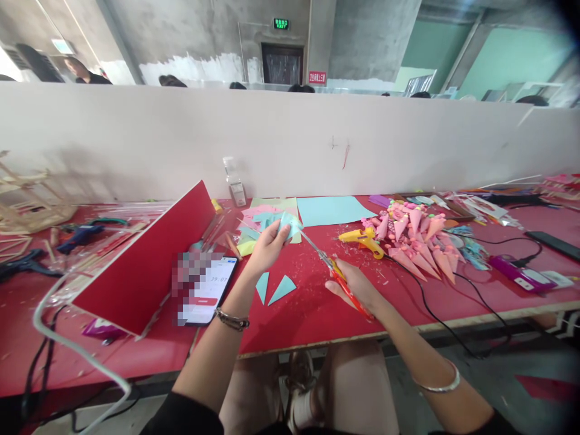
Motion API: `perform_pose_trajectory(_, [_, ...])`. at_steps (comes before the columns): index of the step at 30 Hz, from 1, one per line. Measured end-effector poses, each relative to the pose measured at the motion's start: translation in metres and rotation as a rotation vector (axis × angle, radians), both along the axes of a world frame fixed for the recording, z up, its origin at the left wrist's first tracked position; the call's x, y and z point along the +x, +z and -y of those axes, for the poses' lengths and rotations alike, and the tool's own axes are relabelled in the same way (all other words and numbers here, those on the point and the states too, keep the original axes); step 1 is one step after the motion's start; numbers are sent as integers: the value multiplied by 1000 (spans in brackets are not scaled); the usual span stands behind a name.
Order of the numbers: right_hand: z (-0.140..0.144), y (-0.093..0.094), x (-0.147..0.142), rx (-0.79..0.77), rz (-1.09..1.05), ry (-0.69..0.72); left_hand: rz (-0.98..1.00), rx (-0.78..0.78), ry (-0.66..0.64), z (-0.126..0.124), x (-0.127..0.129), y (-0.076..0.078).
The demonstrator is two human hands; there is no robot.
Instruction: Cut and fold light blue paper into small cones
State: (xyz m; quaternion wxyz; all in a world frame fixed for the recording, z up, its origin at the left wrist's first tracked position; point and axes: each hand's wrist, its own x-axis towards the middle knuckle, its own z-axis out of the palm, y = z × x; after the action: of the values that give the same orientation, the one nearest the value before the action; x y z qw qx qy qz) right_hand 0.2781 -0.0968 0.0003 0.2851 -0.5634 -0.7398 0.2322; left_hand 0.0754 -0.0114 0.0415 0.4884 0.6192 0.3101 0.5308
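While the light-blue paper piece (290, 225) is held up off the red table (317, 308), the scissors (338, 278) meet its right edge

As the left hand (268, 246) pinches the paper between thumb and fingertips above the table's middle, the sheet stays taut and clear of the surface, which looks meant to give the blades a free path; the right hand (356, 287) is closed round the orange handles, blades slightly parted, tips pointing up-left at the paper. Two cut blue triangles (274, 288) lie flat just below the left hand. A phone (211, 290) rests screen-up to the left, beside a leaning red board (145, 260). To the right sit a yellow glue gun (365, 240) and a heap of pink paper cones (414, 238); coloured sheets (333, 209) lie behind
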Motion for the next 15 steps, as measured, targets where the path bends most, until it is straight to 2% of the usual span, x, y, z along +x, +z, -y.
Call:
perform_pose_trajectory(6, [-2,-2,-2,-2,-59,26,-42,-36,-19,6,3,4])
perform_pose_trajectory(10, [-3,-6,-1,-24,-89,30,-186,34,-11,5,0,5])
perform_pose_trajectory(15, [-4,-7,1,-47,-77,9,-347,97,-6,-1,-6,-3])
